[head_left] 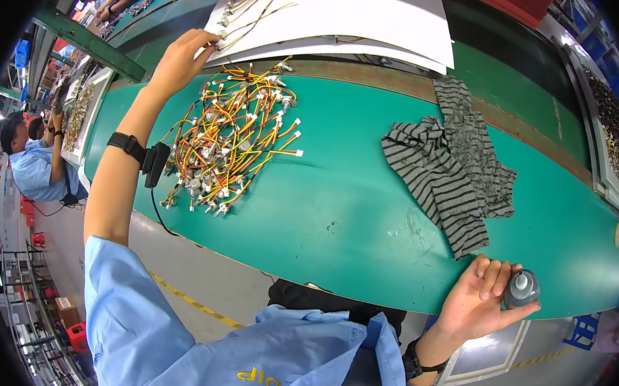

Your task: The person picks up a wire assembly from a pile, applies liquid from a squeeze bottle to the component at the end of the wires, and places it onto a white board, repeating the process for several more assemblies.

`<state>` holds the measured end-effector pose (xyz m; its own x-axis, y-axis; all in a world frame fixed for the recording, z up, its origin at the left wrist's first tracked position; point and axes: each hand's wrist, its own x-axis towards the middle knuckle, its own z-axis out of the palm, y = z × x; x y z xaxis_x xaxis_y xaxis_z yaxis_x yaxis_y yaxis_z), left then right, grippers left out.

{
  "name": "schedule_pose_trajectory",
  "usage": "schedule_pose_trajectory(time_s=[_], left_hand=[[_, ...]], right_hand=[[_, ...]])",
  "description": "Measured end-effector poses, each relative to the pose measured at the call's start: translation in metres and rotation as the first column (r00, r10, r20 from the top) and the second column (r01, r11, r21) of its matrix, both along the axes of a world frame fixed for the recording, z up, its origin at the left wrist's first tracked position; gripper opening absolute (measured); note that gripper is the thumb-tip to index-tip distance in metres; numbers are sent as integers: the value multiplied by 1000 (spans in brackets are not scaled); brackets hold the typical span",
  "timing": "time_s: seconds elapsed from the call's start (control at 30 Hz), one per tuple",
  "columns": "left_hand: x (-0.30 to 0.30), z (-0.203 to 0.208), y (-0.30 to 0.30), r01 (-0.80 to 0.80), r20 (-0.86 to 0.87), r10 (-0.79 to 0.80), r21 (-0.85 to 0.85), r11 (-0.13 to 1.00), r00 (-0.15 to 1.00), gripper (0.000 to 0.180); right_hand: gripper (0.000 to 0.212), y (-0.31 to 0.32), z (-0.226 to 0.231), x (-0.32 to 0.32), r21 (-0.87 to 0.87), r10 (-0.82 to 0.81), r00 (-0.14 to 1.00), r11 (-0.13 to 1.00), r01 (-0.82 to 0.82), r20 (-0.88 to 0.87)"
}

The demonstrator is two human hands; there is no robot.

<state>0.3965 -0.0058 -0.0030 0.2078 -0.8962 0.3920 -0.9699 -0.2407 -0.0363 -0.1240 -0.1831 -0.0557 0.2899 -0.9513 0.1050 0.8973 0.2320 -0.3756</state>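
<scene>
My left hand (184, 61) reaches to the left edge of a white sheet (379, 18). Its thumb and fingers pinch the end of a wired component (224, 42), one of several laid in a row there; the fingertips partly hide it. Just below that hand, a tangled heap of small metal components with red, yellow and black wires and white connectors (231, 134) covers the table's left part. At the near right edge, my right hand (476, 296) is closed round a small dark bottle with a pale nozzle tip (522, 288), held upright between fingers and thumb.
Two striped grey cloth pieces (440, 166) lie crumpled on the green table (336, 216). Beyond the table runs a green conveyor belt (511, 78). A tray of wired parts (608, 135) stands far right. At the left, people in blue work beyond a metal post (90, 45).
</scene>
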Motion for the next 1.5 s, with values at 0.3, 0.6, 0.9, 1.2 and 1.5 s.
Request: schedule_pose_trajectory(time_s=[0.3,0.6,0.9,1.2,1.5], left_hand=[[3,-14,0,-36,-24,33,-127,991,999,12],[-5,3,21,-95,-75,85,-144,985,994,12],[-166,35,28,122,-90,-120,20,992,989,15],[-239,13,96,5,-238,7,52,999,971,16],[-271,-7,89,-151,-204,137,-53,987,969,22]], right_hand=[[60,0,-1,1,-22,1,1000,1000,-1,-21],[57,4,1,3,14,-2,1000,1000,2,-13],[62,-2,-2,-4,55,9,1000,998,-8,-12],[54,2,-3,0,22,21,999,1000,-22,38],[53,3,0,-1,7,50,997,999,-51,58]])
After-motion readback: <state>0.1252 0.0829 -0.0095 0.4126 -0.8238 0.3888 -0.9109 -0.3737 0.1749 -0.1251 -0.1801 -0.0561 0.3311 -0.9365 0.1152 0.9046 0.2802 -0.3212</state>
